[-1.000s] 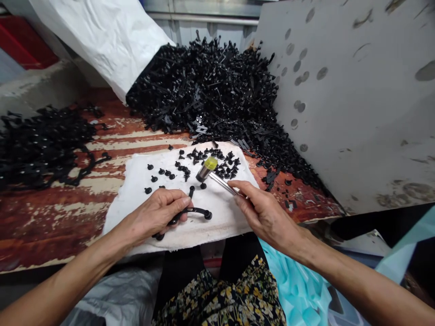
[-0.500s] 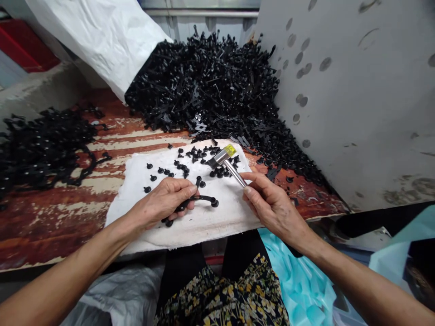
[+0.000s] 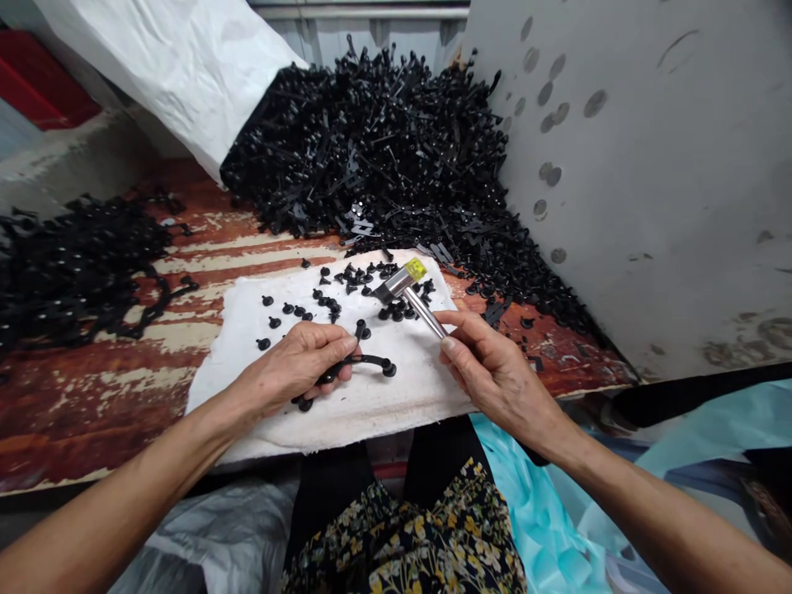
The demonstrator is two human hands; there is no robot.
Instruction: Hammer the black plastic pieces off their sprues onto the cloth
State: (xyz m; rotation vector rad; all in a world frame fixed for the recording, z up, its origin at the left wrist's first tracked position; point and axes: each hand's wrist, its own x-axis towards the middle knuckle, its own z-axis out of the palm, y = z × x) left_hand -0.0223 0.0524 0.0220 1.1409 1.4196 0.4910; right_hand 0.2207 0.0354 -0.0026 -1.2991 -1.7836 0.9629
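My left hand (image 3: 315,359) is closed on a black branched plastic part (image 3: 371,360), pinching its middle between thumb and fingers. Round knobs show at the ends of its arms, low over a white cloth (image 3: 414,396). In my right hand (image 3: 488,363) is a small mallet (image 3: 422,312), gripped by its metal handle. The mallet head, with one yellow end and one black end, hovers above the cloth to the right of the part. Several loose black knobs (image 3: 299,311) lie scattered on the cloth, around and behind both hands.
A large heap of black plastic parts (image 3: 377,148) spills from a white sack (image 3: 179,74) at the back. Another pile of branched parts (image 3: 74,264) lies at left on the worn red tabletop (image 3: 92,388). A grey panel (image 3: 643,181) borders the right side.
The whole view has shifted slightly. Both hands keep the same grips, and the mallet and black part hold nearly the same positions over the cloth.
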